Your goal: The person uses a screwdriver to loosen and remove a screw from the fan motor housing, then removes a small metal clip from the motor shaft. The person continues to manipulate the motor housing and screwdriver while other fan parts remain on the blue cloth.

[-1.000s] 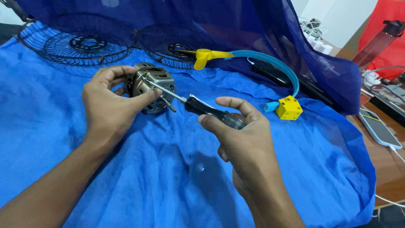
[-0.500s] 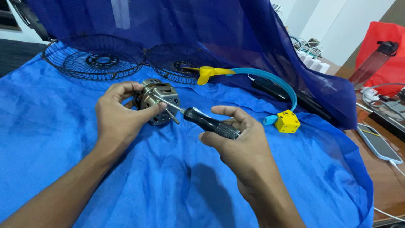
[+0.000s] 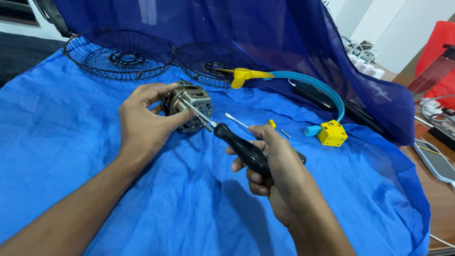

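**Screwdriver shaft lined up on motor face, tip contact unconfirmed**

My left hand [image 3: 142, 124] holds the fan motor [image 3: 188, 108] just above the blue cloth [image 3: 85, 156], thumb over the top edge and fingers curled under and behind the housing, pressed firmly around it. The motor's face with its protruding shaft points toward my right side and slightly toward me.

My right hand [image 3: 275, 170] is wrapped tight around the black handle of the screwdriver [image 3: 239, 144]. The tool's long axis runs from lower right up to upper left, so the motor lies up and to the left of this grip, at the far end of the metal shaft. The left hand is the nearer one to the motor; the right reaches it only through the tool.

Hidden or unclear: I cannot tell whether the tip sits in a screw head or merely rests against the housing, since the motor's own shaft and the tool shaft overlap there. The rear of the motor is covered by my left palm.

Nearby on the cloth lie a second small screwdriver [image 3: 236, 120] with a yellow end, just beyond my right knuckles, a loose screw [image 3: 285, 133], a yellow block [image 3: 332, 132] on a light blue band, and two wire fan guards [image 3: 121, 54] at the far edge.
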